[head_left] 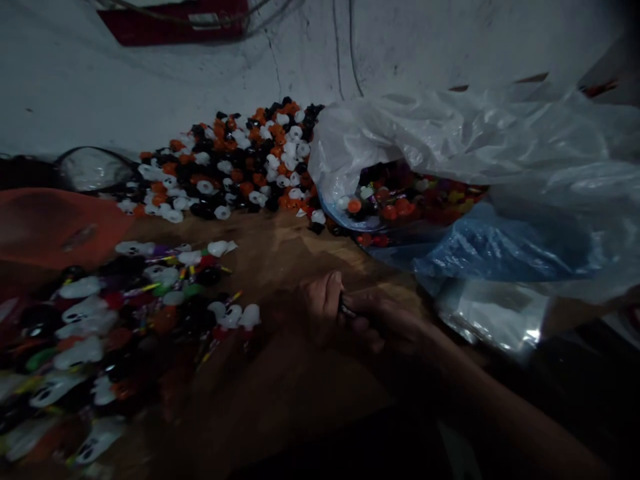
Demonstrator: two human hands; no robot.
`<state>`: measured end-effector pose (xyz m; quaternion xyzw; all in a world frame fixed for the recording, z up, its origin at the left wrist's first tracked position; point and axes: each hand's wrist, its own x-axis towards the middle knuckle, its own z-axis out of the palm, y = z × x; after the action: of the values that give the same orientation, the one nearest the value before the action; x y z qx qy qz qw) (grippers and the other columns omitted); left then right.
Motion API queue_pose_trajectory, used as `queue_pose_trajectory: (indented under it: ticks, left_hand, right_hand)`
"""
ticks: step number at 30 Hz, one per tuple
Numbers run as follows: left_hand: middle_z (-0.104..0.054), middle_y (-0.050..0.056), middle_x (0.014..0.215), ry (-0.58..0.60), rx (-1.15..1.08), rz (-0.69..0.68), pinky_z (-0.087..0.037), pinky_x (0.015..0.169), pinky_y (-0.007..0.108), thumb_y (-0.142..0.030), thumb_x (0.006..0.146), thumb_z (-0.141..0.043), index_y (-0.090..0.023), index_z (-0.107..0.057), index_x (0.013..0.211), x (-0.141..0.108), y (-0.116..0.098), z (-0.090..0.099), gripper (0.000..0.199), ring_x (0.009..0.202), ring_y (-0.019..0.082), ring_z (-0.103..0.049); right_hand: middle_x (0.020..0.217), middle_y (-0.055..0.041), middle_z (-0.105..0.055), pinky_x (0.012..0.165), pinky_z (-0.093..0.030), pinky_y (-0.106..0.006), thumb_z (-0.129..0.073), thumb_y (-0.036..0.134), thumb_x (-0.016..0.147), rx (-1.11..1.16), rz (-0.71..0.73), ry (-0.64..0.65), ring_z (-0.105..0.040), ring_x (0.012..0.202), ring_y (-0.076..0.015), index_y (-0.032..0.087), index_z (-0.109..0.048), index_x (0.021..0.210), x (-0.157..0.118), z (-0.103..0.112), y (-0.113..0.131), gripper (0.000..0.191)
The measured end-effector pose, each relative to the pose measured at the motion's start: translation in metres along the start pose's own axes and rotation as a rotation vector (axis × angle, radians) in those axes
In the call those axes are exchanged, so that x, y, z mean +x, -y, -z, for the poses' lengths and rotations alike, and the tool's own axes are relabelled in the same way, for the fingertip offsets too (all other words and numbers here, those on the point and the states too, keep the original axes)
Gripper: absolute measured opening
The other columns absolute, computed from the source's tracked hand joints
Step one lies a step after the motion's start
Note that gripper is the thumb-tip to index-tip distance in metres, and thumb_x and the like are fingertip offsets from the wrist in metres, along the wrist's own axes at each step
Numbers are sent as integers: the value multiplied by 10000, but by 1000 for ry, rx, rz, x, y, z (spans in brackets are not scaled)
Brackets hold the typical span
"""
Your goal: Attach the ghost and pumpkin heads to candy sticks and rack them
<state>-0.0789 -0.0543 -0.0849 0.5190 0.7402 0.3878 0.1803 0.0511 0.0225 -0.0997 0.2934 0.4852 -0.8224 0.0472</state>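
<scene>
My left hand point(323, 307) and my right hand point(380, 320) meet above the brown tabletop, both with fingers closed. Between their fingertips is a small dark piece point(345, 308), too dim and blurred to name. To the left spreads a heap of small plastic figures point(85, 313), with white skull or ghost shapes, black and orange ones, and bits of yellow and green. A white ghost-like figure point(250, 317) lies at that heap's edge, nearest my left hand.
Against the wall point(175, 87) rises a pile of orange, black and white pieces point(240, 160). A large clear plastic bag point(500, 140) at the right holds colourful pieces point(405, 203). An orange sheet or bag point(55, 223) lies left, and shiny clear plastic point(500, 313) lies below the big bag.
</scene>
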Motion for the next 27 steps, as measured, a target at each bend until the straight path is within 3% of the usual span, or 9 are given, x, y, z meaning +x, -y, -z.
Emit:
queue_pose_trajectory:
  ticks: [3,5,8,12,15,19,22,27]
  left_hand:
    - [-611,5,674,140,-43,165,-393,651,242,-395,915,-293,-182,-585,680,9,8,12,431,680,138,-565]
    - [-599,1,685,173,-86,195,-389,653,238,-425,891,-334,-170,-585,676,12,18,15,418,697,141,-554]
    - [-550,-2,623,191,-190,218,-377,594,233,-486,859,-375,-154,-560,621,14,32,14,448,629,130,-518]
    - [-490,-4,528,182,-429,436,-284,402,204,-541,809,-424,-154,-541,612,11,32,10,449,465,106,-455]
    - [-478,-12,501,164,-648,577,-186,314,180,-540,806,-426,-160,-546,679,9,24,7,418,372,92,-414]
    - [-502,-15,553,141,-750,544,-222,292,167,-583,798,-457,-163,-578,778,7,15,7,438,382,87,-442]
    - [-423,-45,481,141,-701,471,-219,295,176,-648,836,-340,-174,-602,854,5,13,9,542,316,70,-361]
    - [-400,-50,429,185,-697,522,-166,291,196,-695,814,-294,-181,-580,822,-1,9,10,588,280,78,-316]
  right_hand:
    - [566,33,-400,394,-226,-189,-447,528,864,-370,113,-159,-310,446,-66,151,-576,734,-3,1,1,419]
    - [595,18,-459,449,-275,-202,-470,500,870,-580,272,-297,-390,509,-83,163,-565,689,-8,-1,1,394]
    - [709,5,-553,591,-365,-241,-454,410,905,-763,451,-422,-483,636,-117,184,-574,771,-12,-4,-6,288]
    - [881,-15,-623,741,-423,-280,-454,343,918,-743,617,-496,-571,797,-149,203,-585,922,-13,-3,-18,192]
    - [899,-18,-632,753,-448,-276,-517,336,887,-596,646,-520,-590,822,-154,209,-586,943,-14,-2,-21,155]
    - [933,-42,-635,741,-481,-277,-559,316,856,-457,714,-544,-602,838,-161,195,-581,982,-16,-5,-16,175]
    - [1049,-57,-637,782,-496,-300,-531,317,877,-442,787,-534,-607,924,-174,216,-599,1076,-18,-4,-14,233]
    - [1118,-49,-635,821,-503,-301,-545,326,878,-397,778,-505,-605,996,-176,231,-603,1122,-17,1,-17,269]
